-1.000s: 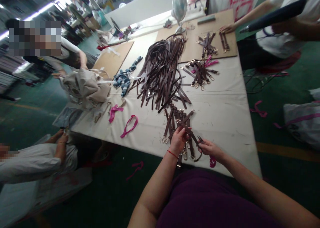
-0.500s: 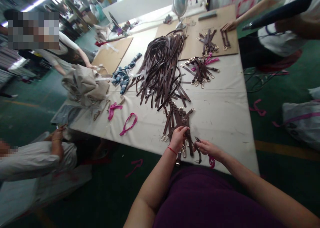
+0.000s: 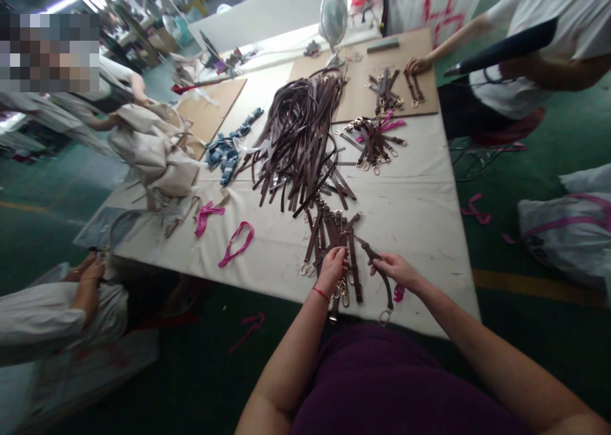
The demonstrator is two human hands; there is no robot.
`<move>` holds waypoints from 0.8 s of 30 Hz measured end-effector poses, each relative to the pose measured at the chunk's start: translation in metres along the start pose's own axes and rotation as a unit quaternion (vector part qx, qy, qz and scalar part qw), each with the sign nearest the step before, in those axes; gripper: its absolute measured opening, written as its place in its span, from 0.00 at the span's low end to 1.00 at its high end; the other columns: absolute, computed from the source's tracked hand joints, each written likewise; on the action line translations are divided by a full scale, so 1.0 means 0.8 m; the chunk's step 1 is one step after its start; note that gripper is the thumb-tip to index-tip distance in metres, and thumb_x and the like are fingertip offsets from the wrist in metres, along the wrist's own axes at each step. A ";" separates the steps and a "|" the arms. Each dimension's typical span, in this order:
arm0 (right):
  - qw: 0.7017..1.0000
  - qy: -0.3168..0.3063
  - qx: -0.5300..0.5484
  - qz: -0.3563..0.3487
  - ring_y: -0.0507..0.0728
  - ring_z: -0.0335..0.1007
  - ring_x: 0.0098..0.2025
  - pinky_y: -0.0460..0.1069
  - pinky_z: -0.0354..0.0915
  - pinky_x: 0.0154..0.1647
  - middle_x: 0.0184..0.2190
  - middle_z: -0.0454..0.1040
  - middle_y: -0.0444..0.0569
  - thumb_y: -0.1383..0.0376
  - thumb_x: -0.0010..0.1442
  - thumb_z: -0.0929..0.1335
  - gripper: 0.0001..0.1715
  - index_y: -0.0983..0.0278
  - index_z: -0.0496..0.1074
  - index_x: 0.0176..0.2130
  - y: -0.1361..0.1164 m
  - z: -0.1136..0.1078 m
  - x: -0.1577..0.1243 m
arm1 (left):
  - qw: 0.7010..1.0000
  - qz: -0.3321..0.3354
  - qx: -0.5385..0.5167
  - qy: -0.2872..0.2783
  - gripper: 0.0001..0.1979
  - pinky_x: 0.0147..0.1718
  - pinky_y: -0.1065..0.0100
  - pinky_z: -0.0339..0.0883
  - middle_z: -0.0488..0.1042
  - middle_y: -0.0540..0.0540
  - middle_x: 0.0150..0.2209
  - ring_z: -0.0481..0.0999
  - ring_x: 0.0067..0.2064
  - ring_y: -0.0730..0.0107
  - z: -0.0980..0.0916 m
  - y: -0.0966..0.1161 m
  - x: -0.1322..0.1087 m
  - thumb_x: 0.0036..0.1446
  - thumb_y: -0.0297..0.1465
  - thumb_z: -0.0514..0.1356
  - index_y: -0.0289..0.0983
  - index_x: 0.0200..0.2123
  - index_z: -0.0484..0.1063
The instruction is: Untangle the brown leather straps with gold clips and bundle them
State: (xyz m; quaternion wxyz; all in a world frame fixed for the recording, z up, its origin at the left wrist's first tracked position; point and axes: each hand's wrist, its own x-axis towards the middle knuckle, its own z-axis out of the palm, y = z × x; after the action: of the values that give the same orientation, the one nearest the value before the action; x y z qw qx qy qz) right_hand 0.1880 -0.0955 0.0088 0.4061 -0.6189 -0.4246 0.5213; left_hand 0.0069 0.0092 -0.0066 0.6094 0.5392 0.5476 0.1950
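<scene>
My right hand (image 3: pixel 394 269) is closed around a short dark brown strap (image 3: pixel 386 289). The strap's upper end points toward the pile, and a metal clasp (image 3: pixel 384 317) hangs from its lower end near the table's front edge. Over a pile of similar brown straps (image 3: pixel 329 228) with metal buckles and clasps, my left hand (image 3: pixel 334 266) is closed, thumb against fingers. What sits between those fingertips is too small to make out. Just past my right fingers lies a pink ribbon (image 3: pixel 399 291), partly hidden.
A large heap of long brown straps (image 3: pixel 298 142) fills the table's middle. Beyond lie more clasped straps (image 3: pixel 375 139), a fan (image 3: pixel 333 25), blue bundles (image 3: pixel 224 155) and a pink ribbon loop (image 3: pixel 237 243). A co-worker's hand (image 3: pixel 417 65) touches straps at right; other people are at left.
My right hand has lifted the strap, so its clasp and upper end now show. Pointed metal tips seen by that hand earlier are no longer visible. My left hand stays over the pile.
</scene>
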 end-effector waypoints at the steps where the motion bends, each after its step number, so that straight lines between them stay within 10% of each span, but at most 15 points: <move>1: 1.000 0.026 0.002 0.005 0.54 0.63 0.27 0.48 0.60 0.29 0.26 0.77 0.50 0.50 0.56 0.66 0.23 0.67 0.75 0.34 -0.002 -0.010 0.007 | 1.000 -0.005 0.027 0.012 0.14 0.24 0.74 0.62 0.75 0.43 0.37 0.72 0.29 0.75 -0.004 -0.010 0.005 0.61 0.36 0.52 0.35 0.42 0.72; 9: 0.978 0.205 -0.038 0.025 0.50 0.58 0.27 0.47 0.52 0.28 0.31 0.78 0.60 0.64 0.63 0.63 0.23 0.80 0.70 0.51 -0.058 -0.170 0.102 | 0.973 -0.012 0.207 0.099 0.04 0.44 0.66 0.64 0.74 0.42 0.35 0.73 0.40 0.66 -0.054 -0.091 0.015 0.54 0.24 0.56 0.33 0.31 0.72; 15: 0.878 0.417 -0.232 0.032 0.58 0.63 0.46 0.54 0.54 0.46 0.54 0.67 0.73 0.63 0.65 0.63 0.26 0.77 0.65 0.57 -0.101 -0.269 0.155 | 0.951 0.018 0.292 0.104 0.06 0.47 0.65 0.62 0.73 0.41 0.39 0.71 0.44 0.65 -0.056 -0.103 0.016 0.57 0.29 0.57 0.34 0.37 0.72; 18: 0.880 0.388 -0.270 0.037 0.59 0.63 0.49 0.55 0.54 0.49 0.54 0.68 0.70 0.64 0.66 0.61 0.24 0.73 0.65 0.58 -0.086 -0.237 0.156 | 0.942 0.036 0.317 0.103 0.06 0.48 0.65 0.61 0.71 0.41 0.41 0.71 0.46 0.65 -0.043 -0.093 0.024 0.59 0.31 0.58 0.35 0.38 0.71; 24: 0.951 0.184 -0.247 0.028 0.57 0.69 0.36 0.51 0.62 0.40 0.34 0.78 0.54 0.67 0.58 0.67 0.08 0.67 0.76 0.36 0.001 -0.081 0.128 | 0.923 0.052 0.358 0.127 0.15 0.53 0.60 0.57 0.67 0.36 0.50 0.66 0.54 0.56 -0.016 -0.049 0.063 0.59 0.38 0.59 0.35 0.45 0.68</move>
State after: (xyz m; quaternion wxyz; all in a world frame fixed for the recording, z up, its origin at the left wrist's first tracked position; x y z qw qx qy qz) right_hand 0.2623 -0.0027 -0.0143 0.2967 -0.7966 -0.4404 0.2890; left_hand -0.0020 0.0429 -0.0613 0.2897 0.7203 0.6247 0.0841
